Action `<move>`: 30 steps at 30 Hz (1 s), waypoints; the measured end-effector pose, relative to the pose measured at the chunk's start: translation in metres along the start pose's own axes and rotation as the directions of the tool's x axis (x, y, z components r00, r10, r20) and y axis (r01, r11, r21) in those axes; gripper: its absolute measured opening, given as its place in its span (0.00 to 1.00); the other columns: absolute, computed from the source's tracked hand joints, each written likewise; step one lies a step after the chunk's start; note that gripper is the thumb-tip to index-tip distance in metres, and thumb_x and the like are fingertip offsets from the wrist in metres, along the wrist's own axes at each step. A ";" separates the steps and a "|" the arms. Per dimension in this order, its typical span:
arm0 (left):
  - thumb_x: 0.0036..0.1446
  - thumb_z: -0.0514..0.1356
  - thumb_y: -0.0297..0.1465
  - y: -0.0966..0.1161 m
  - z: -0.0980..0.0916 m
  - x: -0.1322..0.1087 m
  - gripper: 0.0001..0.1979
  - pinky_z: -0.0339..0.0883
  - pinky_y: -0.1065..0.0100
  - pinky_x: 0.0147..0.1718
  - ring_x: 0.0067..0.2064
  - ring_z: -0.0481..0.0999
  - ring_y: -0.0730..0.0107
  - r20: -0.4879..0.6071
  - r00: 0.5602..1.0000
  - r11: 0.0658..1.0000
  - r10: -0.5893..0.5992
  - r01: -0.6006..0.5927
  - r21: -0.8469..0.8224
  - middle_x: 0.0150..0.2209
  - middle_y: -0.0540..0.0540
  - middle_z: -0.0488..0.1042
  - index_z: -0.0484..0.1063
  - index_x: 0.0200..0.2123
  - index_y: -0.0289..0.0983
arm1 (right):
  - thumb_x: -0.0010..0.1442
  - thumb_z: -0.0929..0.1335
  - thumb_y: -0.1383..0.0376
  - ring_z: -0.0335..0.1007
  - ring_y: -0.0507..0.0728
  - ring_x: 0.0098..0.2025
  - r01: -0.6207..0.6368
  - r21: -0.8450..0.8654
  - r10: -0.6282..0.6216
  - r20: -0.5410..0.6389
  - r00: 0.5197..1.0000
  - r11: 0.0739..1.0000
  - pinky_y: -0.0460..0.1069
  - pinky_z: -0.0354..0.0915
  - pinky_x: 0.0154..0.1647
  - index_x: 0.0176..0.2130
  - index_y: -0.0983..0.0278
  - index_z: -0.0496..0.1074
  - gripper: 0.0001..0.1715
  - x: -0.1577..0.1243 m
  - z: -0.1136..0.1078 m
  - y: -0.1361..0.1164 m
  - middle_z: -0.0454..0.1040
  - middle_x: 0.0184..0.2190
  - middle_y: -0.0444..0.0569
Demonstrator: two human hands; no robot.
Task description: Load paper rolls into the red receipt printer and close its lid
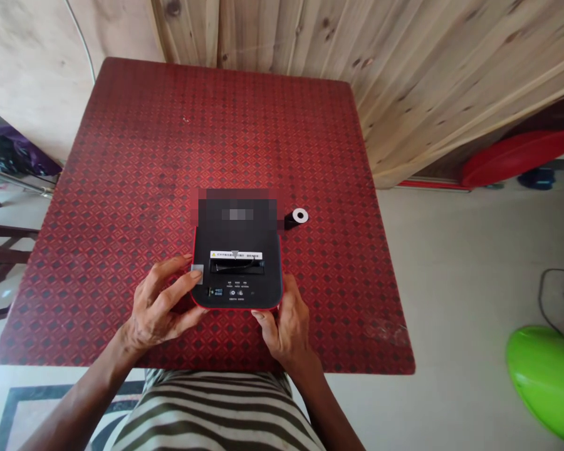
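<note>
A black receipt printer (244, 282) with red lower edges rests on the table, its front toward me. Its top has a slot with a dark strip or cable in it, a white warning label, small icons and a clear tab at the left edge. My left hand (162, 304) grips the printer's left side, with a finger on the clear tab and the thumb at the front corner. My right hand (286, 322) holds the right front corner, thumb along the front edge. Just behind the printer's right side lies a paper roll (300, 215) with a white end and a dark outside.
The table (136, 156) has a red patterned cover. Wood panelling (282, 37) rises behind it. On the right floor are a green rounded object (545, 376) and a red round object (517, 156). A dark wooden chair (9, 250) stands at the left.
</note>
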State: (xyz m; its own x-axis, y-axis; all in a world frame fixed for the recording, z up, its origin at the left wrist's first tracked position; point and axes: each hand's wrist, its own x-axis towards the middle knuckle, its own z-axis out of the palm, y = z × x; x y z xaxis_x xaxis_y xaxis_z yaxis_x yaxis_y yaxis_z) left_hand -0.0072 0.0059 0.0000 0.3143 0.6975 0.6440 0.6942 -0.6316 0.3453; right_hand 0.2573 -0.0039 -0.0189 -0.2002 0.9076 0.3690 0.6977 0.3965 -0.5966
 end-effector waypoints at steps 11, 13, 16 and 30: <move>0.62 0.71 0.37 0.005 0.003 0.004 0.29 0.82 0.60 0.48 0.58 0.78 0.56 -0.018 0.992 0.975 -0.121 0.115 -0.192 0.59 0.34 0.75 0.70 0.63 0.36 | 0.77 0.58 0.49 0.80 0.64 0.42 0.015 -0.017 -0.015 -0.013 1.000 1.000 0.57 0.78 0.39 0.73 0.60 0.54 0.34 0.000 0.000 0.001 0.78 0.48 0.57; 0.62 0.72 0.38 0.004 0.004 0.004 0.29 0.81 0.60 0.47 0.57 0.79 0.56 -0.028 0.992 0.974 -0.121 0.113 -0.199 0.58 0.34 0.76 0.71 0.62 0.35 | 0.77 0.58 0.48 0.80 0.65 0.42 0.008 -0.008 -0.008 -0.012 1.000 1.000 0.57 0.78 0.39 0.72 0.60 0.55 0.34 0.001 0.000 0.001 0.78 0.47 0.56; 0.63 0.71 0.40 0.003 0.006 0.005 0.27 0.80 0.61 0.44 0.54 0.80 0.58 -0.046 0.991 0.972 -0.128 0.116 -0.206 0.53 0.36 0.78 0.72 0.60 0.36 | 0.77 0.57 0.47 0.80 0.65 0.42 -0.005 0.012 0.005 0.003 1.000 1.000 0.57 0.78 0.39 0.71 0.60 0.57 0.33 0.000 -0.002 0.001 0.78 0.45 0.55; 0.65 0.69 0.40 0.002 0.006 0.005 0.25 0.82 0.61 0.44 0.50 0.81 0.60 -0.020 0.989 0.968 -0.147 0.140 -0.209 0.52 0.38 0.77 0.71 0.62 0.40 | 0.77 0.56 0.45 0.72 0.57 0.30 -0.150 0.168 0.168 -0.097 0.981 0.974 0.53 0.71 0.29 0.66 0.61 0.67 0.34 0.004 -0.018 -0.004 0.75 0.38 0.49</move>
State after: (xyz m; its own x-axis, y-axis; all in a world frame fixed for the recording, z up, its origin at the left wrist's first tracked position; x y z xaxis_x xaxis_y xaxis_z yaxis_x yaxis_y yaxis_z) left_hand -0.0008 0.0102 0.0001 0.1951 0.7759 0.5999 0.5808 -0.5843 0.5668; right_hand 0.2659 -0.0049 -0.0022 -0.0129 0.9435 0.3310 0.5939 0.2735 -0.7566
